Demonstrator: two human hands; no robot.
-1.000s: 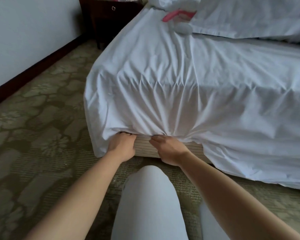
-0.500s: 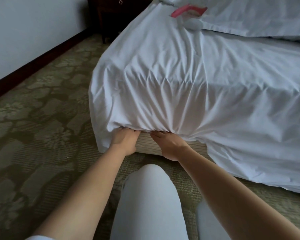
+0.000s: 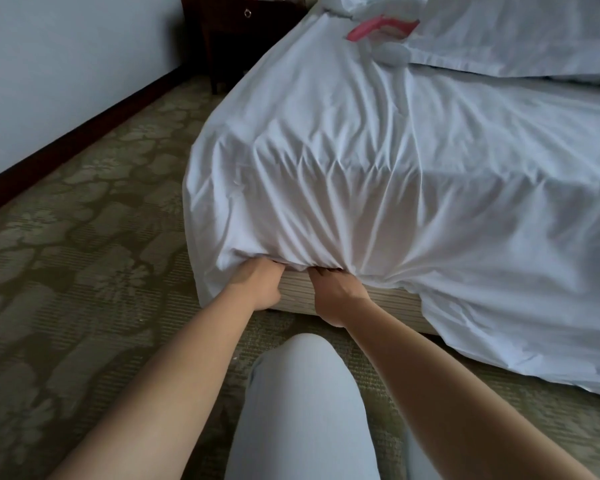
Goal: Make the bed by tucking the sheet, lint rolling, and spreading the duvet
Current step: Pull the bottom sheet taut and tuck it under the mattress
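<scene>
Sheet point(image 3: 361, 188) edge pushed under mattress by left hand point(image 3: 260, 289) and right hand point(image 3: 333, 296).

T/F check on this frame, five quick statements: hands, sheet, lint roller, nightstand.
1. Both hands are at the sheet's lower edge, at the foot of the bed. True: left hand and right hand are side by side where the sheet bunches.
2. The right hand holds the lint roller. False: the pink lint roller lies on top of the bed, far from both hands.
3. The sheet hangs loose to the right of the hands. True.
4. The floor is bare wood. False: it is a patterned carpet.
5. A dark nightstand stands by the wall beyond the bed. True.
</scene>
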